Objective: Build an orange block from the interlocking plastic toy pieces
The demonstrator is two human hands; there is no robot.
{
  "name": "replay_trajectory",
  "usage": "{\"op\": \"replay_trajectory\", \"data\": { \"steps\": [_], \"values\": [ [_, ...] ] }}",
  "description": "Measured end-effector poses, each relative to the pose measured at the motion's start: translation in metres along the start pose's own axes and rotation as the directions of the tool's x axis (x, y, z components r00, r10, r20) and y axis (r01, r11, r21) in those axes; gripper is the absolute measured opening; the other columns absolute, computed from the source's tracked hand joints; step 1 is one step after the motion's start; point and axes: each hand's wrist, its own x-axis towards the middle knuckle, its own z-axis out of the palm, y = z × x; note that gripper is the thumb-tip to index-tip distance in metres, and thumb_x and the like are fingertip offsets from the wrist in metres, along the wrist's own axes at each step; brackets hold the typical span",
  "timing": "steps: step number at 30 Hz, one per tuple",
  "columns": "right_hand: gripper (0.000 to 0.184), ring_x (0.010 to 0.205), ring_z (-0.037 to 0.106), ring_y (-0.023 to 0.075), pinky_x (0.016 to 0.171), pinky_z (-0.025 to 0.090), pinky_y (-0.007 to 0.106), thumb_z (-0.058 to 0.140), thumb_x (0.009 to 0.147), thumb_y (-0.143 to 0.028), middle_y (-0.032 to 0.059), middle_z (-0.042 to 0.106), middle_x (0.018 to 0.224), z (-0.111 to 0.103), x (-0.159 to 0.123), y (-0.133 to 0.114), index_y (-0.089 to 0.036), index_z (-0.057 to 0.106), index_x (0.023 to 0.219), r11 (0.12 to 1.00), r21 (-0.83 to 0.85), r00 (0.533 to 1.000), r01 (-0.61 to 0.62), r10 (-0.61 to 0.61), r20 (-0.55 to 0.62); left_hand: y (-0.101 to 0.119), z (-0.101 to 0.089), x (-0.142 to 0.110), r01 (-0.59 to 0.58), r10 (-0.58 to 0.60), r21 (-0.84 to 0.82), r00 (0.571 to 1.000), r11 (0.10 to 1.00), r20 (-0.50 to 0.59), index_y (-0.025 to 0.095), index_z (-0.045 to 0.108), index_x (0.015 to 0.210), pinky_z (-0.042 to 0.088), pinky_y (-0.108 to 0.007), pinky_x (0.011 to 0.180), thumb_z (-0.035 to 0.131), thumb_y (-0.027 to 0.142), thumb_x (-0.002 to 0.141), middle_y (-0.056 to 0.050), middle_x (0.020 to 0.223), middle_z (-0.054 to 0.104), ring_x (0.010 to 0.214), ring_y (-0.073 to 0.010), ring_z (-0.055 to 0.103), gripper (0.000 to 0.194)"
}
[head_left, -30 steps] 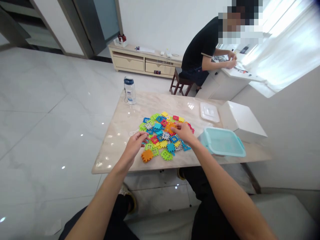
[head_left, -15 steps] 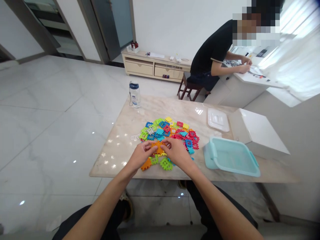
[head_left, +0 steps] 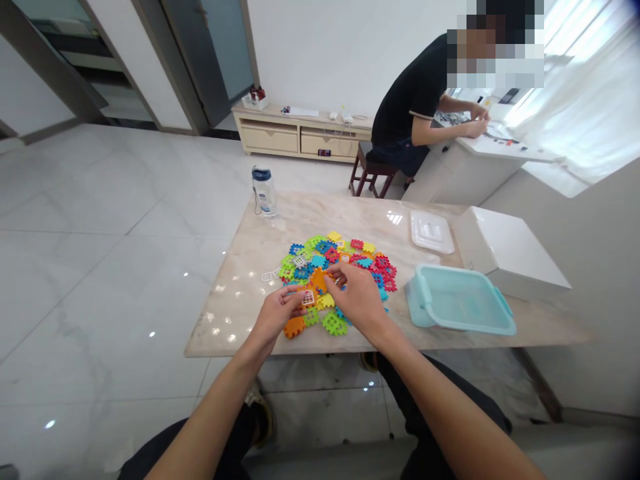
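Note:
My left hand (head_left: 277,313) and my right hand (head_left: 357,300) are over the near edge of a heap of interlocking plastic waffle blocks (head_left: 335,263) in many colours. The heap lies on a marble table top (head_left: 225,320). My left fingers pinch a small white lattice block (head_left: 309,297). My right fingertips are on an orange block (head_left: 319,280) close by. Just below my left hand lie a loose orange block (head_left: 295,327) and a lime green block (head_left: 335,323). My hands hide part of the heap.
To the right stand a teal plastic tub (head_left: 480,327), a clear lid (head_left: 431,231) and a white box (head_left: 507,257). A water bottle (head_left: 264,192) stands at the far edge. Beyond the table, a person (head_left: 415,100) in a black shirt works at a white desk (head_left: 480,170).
My hands have come together over the heap's near edge and now sit slightly apart. The orange block has shifted up, and the white lattice block shows in my left fingers.

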Motion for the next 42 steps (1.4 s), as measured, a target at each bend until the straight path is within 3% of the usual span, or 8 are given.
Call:
{"op": "replay_trajectory", "data": {
  "steps": [8, 11, 18, 24, 31, 38, 40, 42],
  "values": [
    [0.012, 0.099, 0.074, 0.0273, 0.093, 0.058, 0.042, 0.065, 0.103, -0.024, 0.0077, 0.078, 0.103, -0.004, -0.002, -0.01, -0.027, 0.076, 0.108, 0.978, -0.122, 0.98, 0.167, -0.178, -0.084, 0.013, -0.005, -0.002, -0.078, 0.078, -0.007, 0.996, 0.997, -0.035, 0.019, 0.072, 0.109, 0.056, -0.028, 0.073, 0.102, 0.054, 0.065, -0.003, 0.085, 0.078, 0.077, -0.0174, 0.072, 0.064],
    [0.014, 0.102, 0.072, 0.0287, 0.092, 0.057, 0.043, 0.063, 0.106, -0.024, 0.0085, 0.077, 0.104, 0.0, -0.006, -0.011, -0.028, 0.076, 0.111, 0.95, -0.185, 0.963, 0.253, -0.265, -0.044, 0.013, -0.005, -0.004, -0.061, 0.06, -0.028, 0.998, 0.998, -0.036, 0.019, 0.071, 0.107, 0.056, -0.027, 0.073, 0.102, 0.054, 0.065, -0.004, 0.088, 0.078, 0.079, -0.017, 0.072, 0.063],
    [0.023, 0.101, 0.069, 0.0289, 0.089, 0.056, 0.043, 0.058, 0.112, -0.026, 0.0108, 0.075, 0.107, 0.016, -0.016, -0.016, -0.028, 0.08, 0.118, 0.878, -0.308, 0.931, 0.366, -0.347, 0.118, 0.004, -0.003, -0.009, -0.005, 0.011, -0.071, 0.996, 0.997, 0.083, 0.02, 0.075, 0.11, 0.059, -0.028, 0.074, 0.101, 0.053, 0.068, -0.001, 0.084, 0.077, 0.075, -0.0165, 0.072, 0.059],
    [0.021, 0.098, 0.066, 0.0278, 0.086, 0.056, 0.042, 0.061, 0.113, -0.032, 0.0106, 0.073, 0.104, 0.015, -0.019, -0.023, -0.029, 0.081, 0.116, 0.852, -0.332, 0.914, 0.405, -0.364, 0.179, 0.009, -0.007, -0.012, -0.012, 0.017, -0.056, 0.996, 0.998, 0.093, 0.019, 0.081, 0.114, 0.056, -0.025, 0.071, 0.095, 0.057, 0.077, -0.007, 0.099, 0.082, 0.085, -0.0184, 0.075, 0.054],
    [0.017, 0.101, 0.067, 0.0274, 0.088, 0.058, 0.041, 0.065, 0.112, -0.034, 0.0106, 0.073, 0.105, 0.024, -0.019, -0.025, -0.025, 0.079, 0.111, 0.813, -0.352, 0.881, 0.464, -0.383, 0.278, 0.01, -0.014, -0.011, 0.016, -0.003, -0.092, 0.99, 0.996, 0.142, 0.016, 0.084, 0.106, 0.058, -0.026, 0.072, 0.093, 0.063, 0.078, -0.01, 0.099, 0.081, 0.083, -0.0185, 0.072, 0.055],
    [0.019, 0.108, 0.068, 0.0276, 0.096, 0.06, 0.043, 0.066, 0.111, -0.031, 0.012, 0.07, 0.115, 0.017, -0.016, -0.022, -0.021, 0.078, 0.121, 0.844, -0.253, 0.867, 0.472, -0.394, 0.305, 0.015, -0.02, -0.007, -0.048, 0.046, 0.006, 0.982, 0.999, 0.183, 0.016, 0.082, 0.117, 0.057, -0.027, 0.077, 0.093, 0.061, 0.078, -0.009, 0.102, 0.081, 0.088, -0.0201, 0.074, 0.06],
    [0.026, 0.12, 0.067, 0.0304, 0.105, 0.06, 0.048, 0.073, 0.107, -0.03, 0.0133, 0.07, 0.127, 0.01, -0.014, -0.015, -0.024, 0.075, 0.132, 0.837, -0.209, 0.843, 0.506, -0.428, 0.328, 0.016, -0.021, -0.005, -0.102, 0.088, 0.084, 0.983, 0.991, 0.163, 0.017, 0.083, 0.118, 0.055, -0.027, 0.073, 0.091, 0.061, 0.079, -0.008, 0.1, 0.081, 0.083, -0.0197, 0.072, 0.06],
    [0.045, 0.134, 0.063, 0.0332, 0.114, 0.056, 0.055, 0.078, 0.103, -0.03, 0.0148, 0.067, 0.144, 0.004, -0.012, -0.007, -0.026, 0.067, 0.147, 0.834, -0.172, 0.827, 0.524, -0.451, 0.336, 0.018, -0.022, -0.003, -0.173, 0.144, 0.172, 0.975, 0.97, 0.168, 0.017, 0.083, 0.117, 0.055, -0.028, 0.074, 0.088, 0.06, 0.081, -0.008, 0.102, 0.082, 0.084, -0.0205, 0.072, 0.056]
  ]
}}
